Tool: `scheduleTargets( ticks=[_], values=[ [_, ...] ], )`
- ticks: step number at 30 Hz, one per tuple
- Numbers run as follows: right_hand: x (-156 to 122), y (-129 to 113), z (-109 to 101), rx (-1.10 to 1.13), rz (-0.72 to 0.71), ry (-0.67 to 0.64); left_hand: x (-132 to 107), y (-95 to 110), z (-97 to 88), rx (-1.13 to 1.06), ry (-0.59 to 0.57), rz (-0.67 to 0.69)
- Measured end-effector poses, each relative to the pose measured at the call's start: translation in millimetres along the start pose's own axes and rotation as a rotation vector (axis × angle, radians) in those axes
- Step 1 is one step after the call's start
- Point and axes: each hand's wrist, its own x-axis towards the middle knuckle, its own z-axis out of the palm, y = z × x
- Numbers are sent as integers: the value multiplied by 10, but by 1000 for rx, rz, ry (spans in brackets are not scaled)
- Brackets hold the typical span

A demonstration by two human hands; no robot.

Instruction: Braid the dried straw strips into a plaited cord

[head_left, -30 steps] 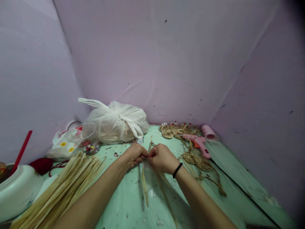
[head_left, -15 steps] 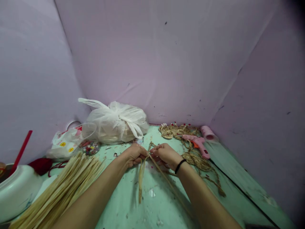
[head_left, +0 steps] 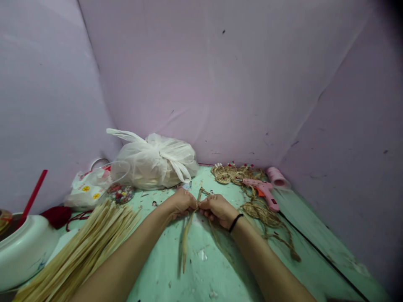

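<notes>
My left hand (head_left: pixel 181 203) and my right hand (head_left: pixel 217 208) meet over the green tabletop (head_left: pixel 201 268), both pinched on a thin braid of dried straw strands (head_left: pixel 199 195). Loose tan strand ends (head_left: pixel 185 241) hang down from the pinch toward me. A black band circles my right wrist. A thick bundle of pale straw strips (head_left: pixel 85 247) lies to the left of my left forearm.
A knotted white plastic bag (head_left: pixel 155 161), a smaller printed bag (head_left: pixel 86 191) and a heap of coloured beads (head_left: pixel 121 194) sit at the back left. Braided straw cord (head_left: pixel 264 214), a pink glue gun (head_left: pixel 262 191) and a pink spool (head_left: pixel 277 177) lie right. A white bowl (head_left: pixel 23 247) stands far left.
My right hand has turned over and shifted slightly, crossing a strand. The loose strand ends have swung from spread apart to hanging closer together below my hands.
</notes>
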Motion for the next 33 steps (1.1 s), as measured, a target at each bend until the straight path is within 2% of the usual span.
scheduleTargets(
  ticks=[4,8,11,15,17,20,24,26,29,31,33],
  values=[
    [26,35,22,15,-25,52,-25,37,-48,217,58,76],
    [30,42,24,60,-35,33,-113,105,-93,465,116,74],
    [40,61,32,118,-59,15,-238,158,45,636,179,87],
    [58,108,41,223,-53,38,-385,182,344,891,344,141],
    [64,121,30,229,-40,23,-402,196,381,924,347,163],
    [69,113,-14,177,-53,-49,-349,239,231,711,284,91],
    [62,78,-71,122,-44,-117,-225,255,9,155,282,-100],
    [52,66,-82,141,-21,-134,-166,215,8,-41,163,-152],
    [40,64,-87,183,-28,-165,-82,123,75,-172,-41,-195],
    [42,72,-91,161,-60,-157,-42,73,103,-185,-57,-213],
    [56,86,-92,82,-116,-131,-27,50,109,-126,-1,-231]
  ],
)
